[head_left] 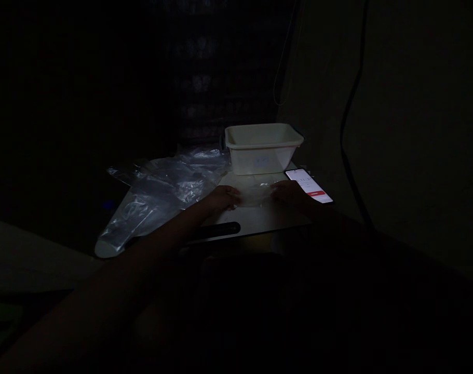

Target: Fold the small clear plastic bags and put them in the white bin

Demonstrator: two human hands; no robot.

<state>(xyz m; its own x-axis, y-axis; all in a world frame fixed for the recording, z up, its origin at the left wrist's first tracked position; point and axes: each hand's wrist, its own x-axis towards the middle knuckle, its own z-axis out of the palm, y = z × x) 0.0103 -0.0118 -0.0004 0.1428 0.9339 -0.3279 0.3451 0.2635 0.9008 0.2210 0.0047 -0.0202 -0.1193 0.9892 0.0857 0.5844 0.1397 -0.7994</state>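
Between my two hands a clear plastic bag [255, 195] is stretched low over the white tabletop [259, 221]. My left hand [223, 197] is closed on its left end, fingers pinched together. The right end is in my right hand [286, 192], whose fingers are dark and partly hidden but look closed on the plastic. Left of my hands lies a loose spread of clear plastic bags [166, 187]. Just behind the held bag stands a white plastic tub [263, 156]; its floor is hidden from this angle.
A phone [310, 186] with a lit screen lies by my right hand at the table's right side. The table has a dark slot [220, 228] near its front edge. A dark cable [351, 104] hangs down the wall at right. The surroundings are very dark.
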